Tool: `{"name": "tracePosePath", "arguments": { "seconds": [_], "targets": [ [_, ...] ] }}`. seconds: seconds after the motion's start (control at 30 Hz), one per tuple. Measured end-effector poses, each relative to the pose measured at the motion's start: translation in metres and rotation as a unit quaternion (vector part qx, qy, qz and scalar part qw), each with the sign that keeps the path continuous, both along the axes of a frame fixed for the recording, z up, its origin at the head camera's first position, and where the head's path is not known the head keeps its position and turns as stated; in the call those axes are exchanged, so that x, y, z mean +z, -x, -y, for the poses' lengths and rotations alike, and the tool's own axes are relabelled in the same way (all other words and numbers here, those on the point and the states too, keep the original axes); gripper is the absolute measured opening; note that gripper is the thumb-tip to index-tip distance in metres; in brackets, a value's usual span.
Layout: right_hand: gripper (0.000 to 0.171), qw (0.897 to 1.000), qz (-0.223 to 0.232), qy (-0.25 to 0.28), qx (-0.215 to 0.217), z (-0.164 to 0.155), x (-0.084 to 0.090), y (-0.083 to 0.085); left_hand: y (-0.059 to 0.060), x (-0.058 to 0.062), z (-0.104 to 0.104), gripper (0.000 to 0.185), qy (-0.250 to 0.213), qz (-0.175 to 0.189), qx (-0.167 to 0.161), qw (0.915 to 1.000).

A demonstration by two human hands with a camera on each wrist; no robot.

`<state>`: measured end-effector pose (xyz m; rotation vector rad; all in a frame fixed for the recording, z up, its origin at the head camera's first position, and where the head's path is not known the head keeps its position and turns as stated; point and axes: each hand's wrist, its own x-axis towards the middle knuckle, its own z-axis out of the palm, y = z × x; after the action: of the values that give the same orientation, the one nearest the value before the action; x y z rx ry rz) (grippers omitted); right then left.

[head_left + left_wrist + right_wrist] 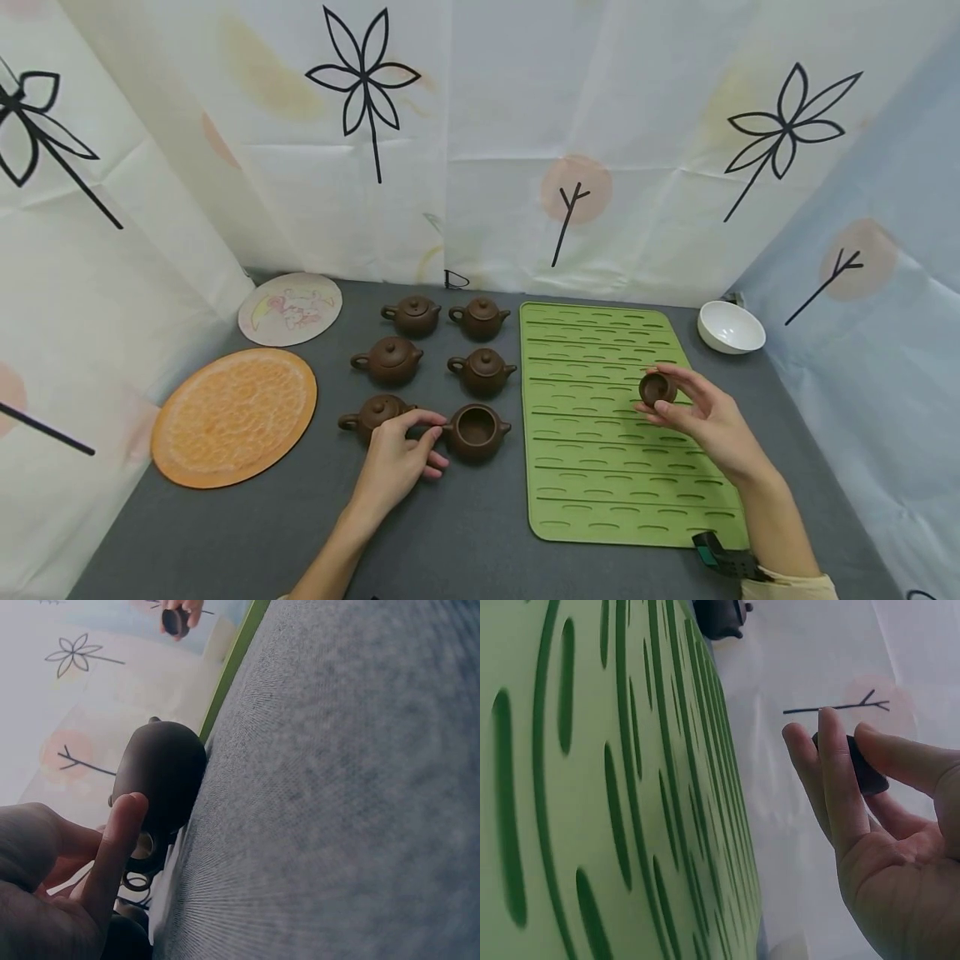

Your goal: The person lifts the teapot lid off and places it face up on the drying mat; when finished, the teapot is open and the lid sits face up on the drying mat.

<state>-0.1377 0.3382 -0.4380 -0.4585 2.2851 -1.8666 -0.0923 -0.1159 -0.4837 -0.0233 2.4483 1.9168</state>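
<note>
my right hand (701, 417) pinches the teapot lid (656, 388) over the green mat (600, 467), frame centre-right; left hand (397, 458), fingers relaxed, touches the open teapot (476, 431). loose pinch risks dropping lid.

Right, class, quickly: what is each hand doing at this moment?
Left hand: open, fingers resting at the lidless teapot.
Right hand: pinching the small brown lid above the green mat.

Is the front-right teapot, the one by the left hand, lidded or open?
Open. The front-right teapot shows a bare round mouth with no lid, and the right hand pinches its lid above the green mat.
</note>
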Motion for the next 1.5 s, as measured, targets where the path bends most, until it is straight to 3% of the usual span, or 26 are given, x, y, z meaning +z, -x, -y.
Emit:
{"name": "tracePosePath", "arguments": {
  "seconds": [0.2,0.6,0.77,1.2,1.5],
  "targets": [
    [0.061,1.000,0.007,-0.003,-0.011,-0.019,-0.005,0.001,0.001,0.000,0.000,0.017,0.001,-0.002,-0.002,1.0000],
    [0.075,0.991,0.051,-0.103,-0.072,-0.045,-0.017,0.002,0.000,0.001,0.000,0.017,-0.002,0.001,-0.003,1.0000],
    [0.072,0.988,0.067,-0.113,-0.077,-0.051,-0.022,0.004,0.000,0.002,0.000,0.017,0.002,0.003,-0.005,1.0000],
    [0.068,0.987,0.043,-0.139,-0.063,-0.052,-0.023,0.007,0.000,0.000,0.001,0.017,0.001,0.004,-0.008,1.0000],
    [0.069,0.986,0.054,-0.140,-0.068,-0.047,-0.022,0.008,0.000,0.002,0.001,0.018,0.006,0.007,-0.009,0.9999]
  ]
}}
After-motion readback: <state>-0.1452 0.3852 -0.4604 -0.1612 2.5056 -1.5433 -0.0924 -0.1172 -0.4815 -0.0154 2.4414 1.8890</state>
